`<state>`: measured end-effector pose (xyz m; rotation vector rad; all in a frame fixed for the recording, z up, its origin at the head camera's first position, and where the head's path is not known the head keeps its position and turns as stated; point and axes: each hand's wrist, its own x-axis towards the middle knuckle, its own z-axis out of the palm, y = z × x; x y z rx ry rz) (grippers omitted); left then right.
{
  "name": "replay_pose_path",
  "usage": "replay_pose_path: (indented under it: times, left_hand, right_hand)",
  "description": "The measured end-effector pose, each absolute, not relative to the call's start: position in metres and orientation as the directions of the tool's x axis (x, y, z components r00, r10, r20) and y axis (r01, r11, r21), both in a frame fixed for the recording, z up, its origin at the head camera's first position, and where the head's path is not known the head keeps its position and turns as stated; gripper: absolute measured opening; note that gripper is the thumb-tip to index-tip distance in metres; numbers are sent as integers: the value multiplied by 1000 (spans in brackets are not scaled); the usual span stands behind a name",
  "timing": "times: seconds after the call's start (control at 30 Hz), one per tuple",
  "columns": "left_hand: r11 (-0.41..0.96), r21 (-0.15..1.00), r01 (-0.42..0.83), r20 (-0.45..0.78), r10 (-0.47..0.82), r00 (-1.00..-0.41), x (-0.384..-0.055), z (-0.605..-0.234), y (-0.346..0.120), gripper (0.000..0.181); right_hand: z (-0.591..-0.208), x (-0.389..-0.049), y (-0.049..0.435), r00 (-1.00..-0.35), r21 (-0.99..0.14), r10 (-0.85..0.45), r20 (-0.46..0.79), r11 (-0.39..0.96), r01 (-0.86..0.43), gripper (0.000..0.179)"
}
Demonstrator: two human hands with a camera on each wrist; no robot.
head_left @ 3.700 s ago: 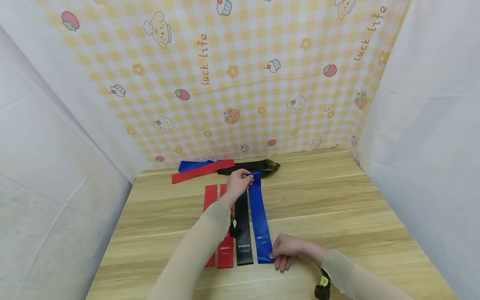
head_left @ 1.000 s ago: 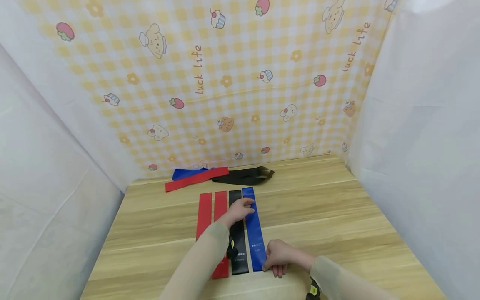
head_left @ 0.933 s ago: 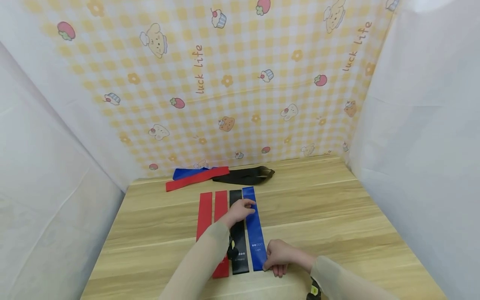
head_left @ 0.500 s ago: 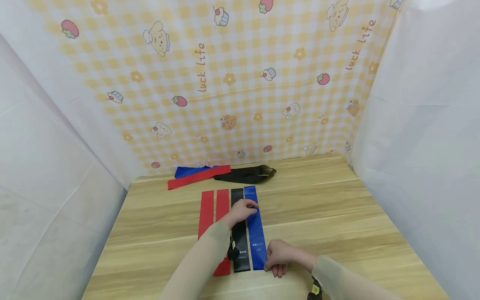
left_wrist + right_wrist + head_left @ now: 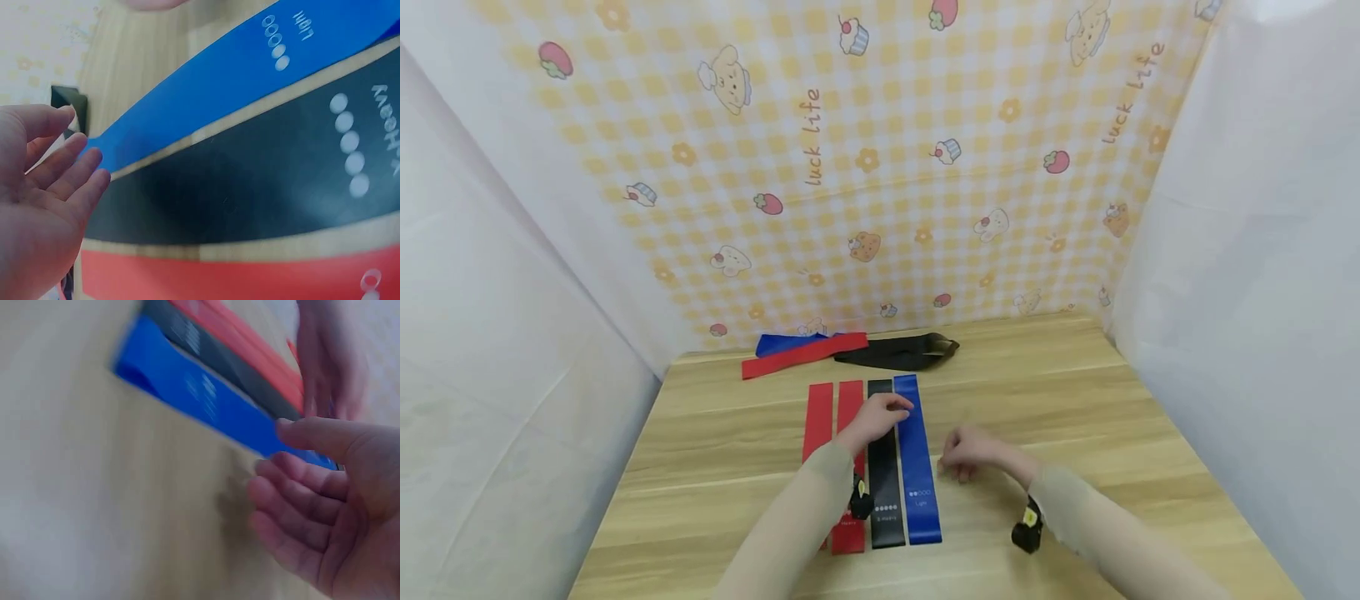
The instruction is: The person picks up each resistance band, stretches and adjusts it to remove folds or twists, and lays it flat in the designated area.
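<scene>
Blue band lies flat on the wooden table in the head view, at the 3 o'clock end of a row of four. A black band is just beside it at 9 o'clock, then an inner red band and an outer red band. The left hand reaches over the black band, towards 11 o'clock from the blue one's middle. The right hand is near the blue edge at 3 o'clock, apart from it. Farther off at 11 o'clock, a red strip overlaps a blue strip and a black strip.

From the left wrist, the left hand sits at 8 o'clock with fingers loosely extended, gripping nothing; whether the fingertips touch the blue band, I cannot tell. That band runs up towards 1 o'clock, marked "Light".

From the right wrist, blurred, the right hand lies at 4 o'clock, thumb apart, fingers relaxed and bent around nothing. The blue band runs from 11 o'clock towards it.

Judging by this, the step in hand is aligning the blue band in the row, nearly finished; the next move probably calls for lifting the left hand clear and taking up a loose strip.
</scene>
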<state>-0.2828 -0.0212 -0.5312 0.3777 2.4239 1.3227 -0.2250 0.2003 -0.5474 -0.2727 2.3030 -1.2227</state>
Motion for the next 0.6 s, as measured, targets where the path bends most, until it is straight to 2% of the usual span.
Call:
replay_pose_path:
  times: [0.1, 0.23, 0.33, 0.43, 0.6]
  left_hand:
    - [510, 859, 47, -168, 367, -915, -289, -532, -30, 22]
    - [484, 874, 32, -143, 320, -936, -295, -534, -40, 23]
    - [480, 877, -2, -151, 272, -950, -294, -539, -46, 22]
    - [468, 883, -17, -149, 245, -958, -294, -544, -50, 22]
    - [404, 915, -21, -123, 230, -965, -298, -547, -50, 22]
  right_hand:
    - [-547, -257, 212, -907, -841, -315, -281, 536, 75, 11]
    - [-544, -293, 223, -968, -829, -214, -131, 559, -12, 25]
    - [-544, -314, 226, -980, -763, -193, -41, 640, -94, 38]
    - [-545, -330, 228, -979, -694, -205, -14, 707, -139, 46]
    - [-540, -354, 231, -972, -595, -233, 15, 780, -196, 44]
